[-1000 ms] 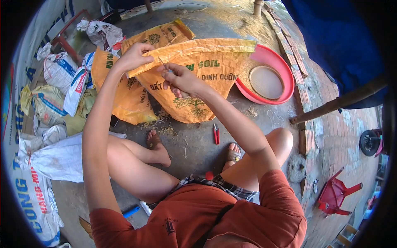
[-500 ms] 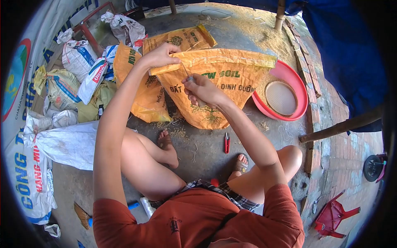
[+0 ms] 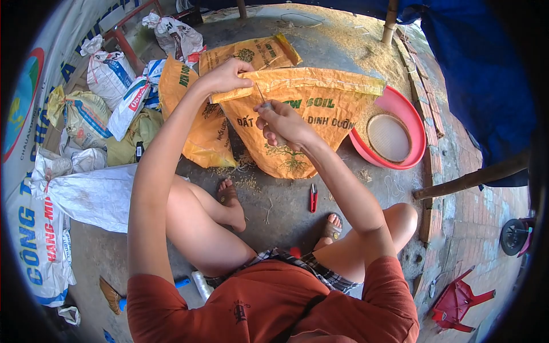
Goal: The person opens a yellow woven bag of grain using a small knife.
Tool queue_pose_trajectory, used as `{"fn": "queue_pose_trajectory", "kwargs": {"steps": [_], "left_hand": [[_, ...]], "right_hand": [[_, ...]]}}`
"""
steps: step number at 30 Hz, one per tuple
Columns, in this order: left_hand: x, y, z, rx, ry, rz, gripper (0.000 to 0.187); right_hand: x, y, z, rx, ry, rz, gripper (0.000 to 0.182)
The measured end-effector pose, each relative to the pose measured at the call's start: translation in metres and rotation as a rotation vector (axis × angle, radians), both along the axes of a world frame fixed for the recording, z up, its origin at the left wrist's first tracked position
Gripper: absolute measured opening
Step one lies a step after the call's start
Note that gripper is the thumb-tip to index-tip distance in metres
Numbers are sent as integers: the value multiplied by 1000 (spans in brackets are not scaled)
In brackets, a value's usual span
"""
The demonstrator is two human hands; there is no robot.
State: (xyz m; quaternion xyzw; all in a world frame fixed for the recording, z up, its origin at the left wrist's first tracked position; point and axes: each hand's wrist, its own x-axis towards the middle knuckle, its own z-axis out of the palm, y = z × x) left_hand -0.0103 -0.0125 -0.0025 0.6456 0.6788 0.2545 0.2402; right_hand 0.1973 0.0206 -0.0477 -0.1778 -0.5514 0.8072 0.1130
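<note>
An orange soil bag (image 3: 297,143) with printed lettering stands in front of me, its top edge folded over into a flat band (image 3: 320,79). My left hand (image 3: 229,79) pinches the left end of that band between thumb and fingers. Closed around the handle of an awl (image 3: 267,106) is my right hand (image 3: 285,123), in front of the bag's lettering. The awl's thin metal shaft points up and slightly left, its upper part overlapping the folded band close to my left thumb.
Beside the bag, a pink basin (image 3: 420,114) holds husks and a round sieve (image 3: 390,137). Red-handled thread snips (image 3: 313,200) lie on the floor between my feet. More orange bags (image 3: 203,134) and several white sacks (image 3: 108,74) are to the left. A red stool (image 3: 460,300) lies at lower right.
Both hands keep their holds on the bag and awl. The view has shifted very slightly; the awl's shaft still points at the folded band.
</note>
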Motion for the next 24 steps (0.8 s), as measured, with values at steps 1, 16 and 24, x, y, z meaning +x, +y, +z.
{"fn": "queue_pose_trajectory", "kwargs": {"steps": [1,16,24], "left_hand": [[1,0,0,7,-2,-5,24],[29,5,-10,334,216,88,24],[36,3,-9,494,258,66,21]], "right_hand": [[0,0,1,-27,-4,5,19],[-8,27,-39,1330,-51,-332,30],[12,41,3,-199,108,95,28]]}}
